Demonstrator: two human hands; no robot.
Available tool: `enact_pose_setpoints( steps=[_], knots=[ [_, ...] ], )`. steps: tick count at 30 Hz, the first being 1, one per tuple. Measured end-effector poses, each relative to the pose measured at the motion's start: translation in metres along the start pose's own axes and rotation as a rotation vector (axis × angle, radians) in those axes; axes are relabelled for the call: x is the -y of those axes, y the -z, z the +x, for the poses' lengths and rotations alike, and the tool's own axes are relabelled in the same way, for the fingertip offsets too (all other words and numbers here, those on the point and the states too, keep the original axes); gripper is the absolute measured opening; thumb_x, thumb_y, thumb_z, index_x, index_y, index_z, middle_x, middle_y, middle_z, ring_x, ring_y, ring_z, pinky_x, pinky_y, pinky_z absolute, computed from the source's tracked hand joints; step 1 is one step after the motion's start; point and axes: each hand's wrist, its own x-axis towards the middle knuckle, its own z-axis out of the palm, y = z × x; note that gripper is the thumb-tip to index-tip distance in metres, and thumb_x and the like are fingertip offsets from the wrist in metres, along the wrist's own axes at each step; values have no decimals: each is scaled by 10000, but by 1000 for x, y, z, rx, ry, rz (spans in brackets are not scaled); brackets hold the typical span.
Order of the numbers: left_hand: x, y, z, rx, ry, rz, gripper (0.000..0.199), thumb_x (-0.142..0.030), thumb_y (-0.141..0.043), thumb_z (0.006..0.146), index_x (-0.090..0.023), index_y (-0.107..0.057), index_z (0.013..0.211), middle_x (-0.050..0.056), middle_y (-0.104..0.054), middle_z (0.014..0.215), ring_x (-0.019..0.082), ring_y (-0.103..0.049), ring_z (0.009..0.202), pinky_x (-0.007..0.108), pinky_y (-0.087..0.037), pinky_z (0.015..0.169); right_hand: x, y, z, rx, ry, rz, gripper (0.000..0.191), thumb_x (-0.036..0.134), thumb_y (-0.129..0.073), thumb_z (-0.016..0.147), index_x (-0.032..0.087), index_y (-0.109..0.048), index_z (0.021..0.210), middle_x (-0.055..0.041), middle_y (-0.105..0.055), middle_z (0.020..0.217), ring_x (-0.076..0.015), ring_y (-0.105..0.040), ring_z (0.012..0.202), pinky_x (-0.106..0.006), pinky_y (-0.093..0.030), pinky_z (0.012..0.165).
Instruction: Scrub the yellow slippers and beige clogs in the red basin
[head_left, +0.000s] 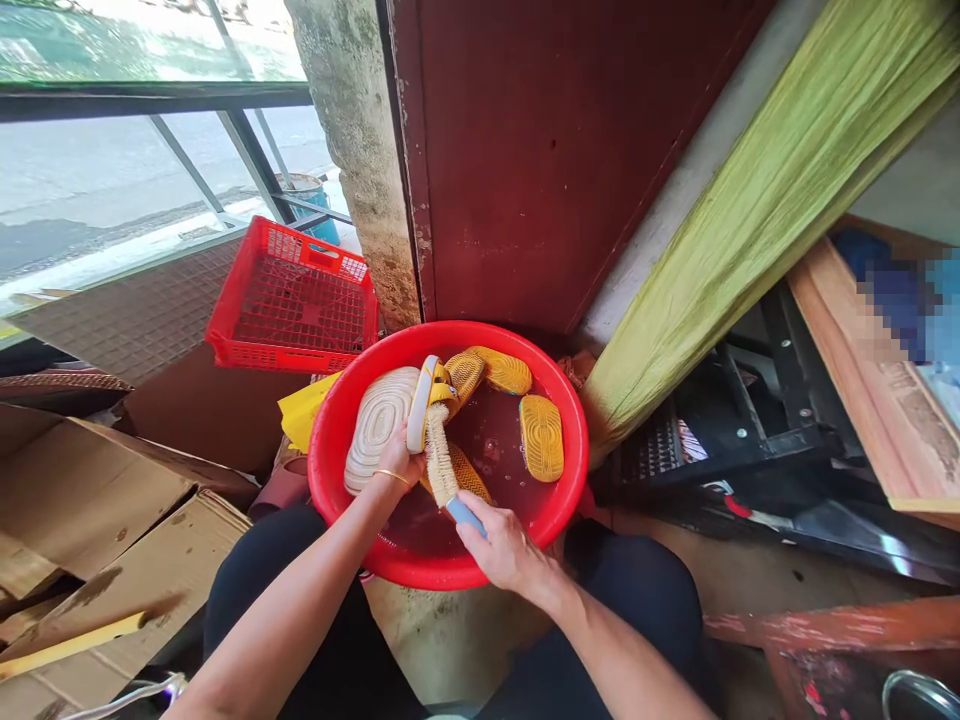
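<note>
My left hand (pixel 401 465) is closed around the heel end of a yellow and white sandal (pixel 421 405), tipped on its side above a red basin (pixel 450 578). My right hand (pixel 499 540) grips the blue handle of a scrub brush (pixel 439 455), its pale bristles against the sandal's strap side. In the basin's dark water several yellow sandals lie about, one sole-up at the right (pixel 541 438) and another near the back (pixel 504 370). A cream coiled, oval-ridged piece (pixel 381 425) rests at the basin's left side.
A red plastic crate (pixel 300 300) stands behind the basin to the left, by a rough wall post. Cardboard (pixel 97 480) lies at the left. A maroon door (pixel 555 170) and a yellow-green curtain (pixel 720 250) rise behind. A black metal frame and wooden board (pixel 885 380) stand at the right.
</note>
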Motion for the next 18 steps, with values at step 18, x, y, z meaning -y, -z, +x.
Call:
enact_pose_setpoints(
  steps=[18],
  knots=[
    [-4, -21, -30, 187, 157, 315, 573, -566, -666, 888, -125, -681, 1254, 136, -766, 1011, 267, -720, 900, 327, -581, 729, -12, 17, 28, -14, -38, -345, 535, 258, -478, 980, 238, -517, 1513, -91, -755, 1214, -233, -720, 1060, -325, -562, 922]
  ],
)
